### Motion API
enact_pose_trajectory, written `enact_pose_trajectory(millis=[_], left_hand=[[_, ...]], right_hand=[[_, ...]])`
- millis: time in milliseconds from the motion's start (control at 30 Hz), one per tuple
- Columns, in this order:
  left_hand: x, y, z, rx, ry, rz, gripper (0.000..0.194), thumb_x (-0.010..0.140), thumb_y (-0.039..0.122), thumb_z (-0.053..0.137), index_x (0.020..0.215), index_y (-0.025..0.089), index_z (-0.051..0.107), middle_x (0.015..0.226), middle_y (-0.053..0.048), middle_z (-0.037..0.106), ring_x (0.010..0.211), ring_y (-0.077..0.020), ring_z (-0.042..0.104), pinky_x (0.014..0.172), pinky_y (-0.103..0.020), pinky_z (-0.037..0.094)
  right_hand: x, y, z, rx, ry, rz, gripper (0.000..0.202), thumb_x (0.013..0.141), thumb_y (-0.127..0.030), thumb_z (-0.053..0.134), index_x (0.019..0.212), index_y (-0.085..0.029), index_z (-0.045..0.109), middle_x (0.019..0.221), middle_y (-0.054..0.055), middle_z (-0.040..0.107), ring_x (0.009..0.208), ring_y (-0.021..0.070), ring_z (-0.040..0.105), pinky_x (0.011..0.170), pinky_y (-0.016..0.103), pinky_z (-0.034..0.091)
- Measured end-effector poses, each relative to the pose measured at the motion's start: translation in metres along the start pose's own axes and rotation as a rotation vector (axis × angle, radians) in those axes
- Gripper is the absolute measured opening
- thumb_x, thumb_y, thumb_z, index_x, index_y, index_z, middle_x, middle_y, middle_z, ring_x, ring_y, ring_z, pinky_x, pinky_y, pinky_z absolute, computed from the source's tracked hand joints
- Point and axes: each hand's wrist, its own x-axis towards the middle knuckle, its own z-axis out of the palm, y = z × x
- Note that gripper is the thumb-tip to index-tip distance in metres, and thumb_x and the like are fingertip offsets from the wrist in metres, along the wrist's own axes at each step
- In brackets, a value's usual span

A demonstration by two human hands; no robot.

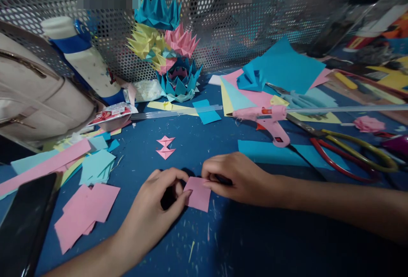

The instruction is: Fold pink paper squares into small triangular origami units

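A small pink paper square (198,196) lies between my two hands, just above the blue tabletop. My left hand (161,200) pinches its left edge between thumb and index finger. At the upper right corner, the thumb and bent fingers of my right hand (234,177) grip the same paper. Beyond my hands sit two small folded pink paper pieces (165,147), points facing each other. To the left is a loose pile of pink paper squares (84,213), with a stack of light teal squares (97,166) behind it.
A pink glue gun (270,117) and red-and-yellow-handled scissors (347,149) lie at the right, near a blue paper strip (287,153). Folded paper flowers (162,43) stand at the back. A phone (27,226), bag (41,81) and bottle (86,64) occupy the left.
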Motion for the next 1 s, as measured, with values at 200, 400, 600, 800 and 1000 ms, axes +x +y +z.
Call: enact_pose_trajectory(millis=[200,400,600,800,1000], left_hand=[[0.0,-0.001,-0.005,0.056,0.008,0.022,0.009,0.094,0.018,0.057,0.099,0.027,0.058,0.084,0.006,0.062,0.076,-0.0131,0.056,0.07,-0.028,0.037],[0.004,-0.004,-0.008,0.087,0.005,0.026,0.007,0.094,0.019,0.059,0.096,0.026,0.06,0.084,0.005,0.063,0.076,-0.0142,0.055,0.071,-0.029,0.035],[0.003,-0.004,-0.007,0.031,-0.003,0.065,0.005,0.091,0.018,0.062,0.093,0.024,0.061,0.08,0.004,0.063,0.074,-0.0138,0.057,0.066,-0.026,0.041],[-0.001,0.004,-0.011,0.003,0.008,0.279,0.019,0.095,0.005,0.051,0.094,0.021,0.06,0.102,-0.001,0.066,0.095,-0.0151,0.061,0.084,-0.03,0.044],[-0.009,0.001,-0.009,0.222,-0.029,0.423,0.024,0.102,0.009,0.042,0.101,0.02,0.064,0.103,-0.003,0.067,0.094,-0.0181,0.057,0.086,-0.035,0.037]], right_hand=[[-0.001,0.0,0.001,-0.021,0.064,-0.021,0.005,0.088,-0.014,0.059,0.09,-0.018,0.059,0.089,-0.001,0.062,0.076,0.0102,0.055,0.063,0.023,0.033],[0.0,0.003,-0.001,-0.032,0.08,-0.034,0.005,0.093,-0.017,0.056,0.09,-0.018,0.06,0.088,-0.001,0.063,0.074,0.0103,0.055,0.063,0.023,0.033],[0.0,0.004,-0.001,0.098,0.152,-0.1,0.009,0.099,-0.019,0.05,0.098,-0.018,0.059,0.088,0.001,0.064,0.071,0.0098,0.053,0.065,0.022,0.039],[-0.006,-0.001,-0.005,-0.068,0.377,-0.604,0.021,0.103,-0.028,0.046,0.094,-0.018,0.062,0.086,0.003,0.064,0.082,0.0128,0.054,0.079,0.027,0.044],[-0.006,0.004,-0.007,-0.25,0.181,-0.666,0.025,0.106,-0.027,0.041,0.093,-0.021,0.062,0.094,0.0,0.07,0.088,0.012,0.056,0.081,0.028,0.043]])
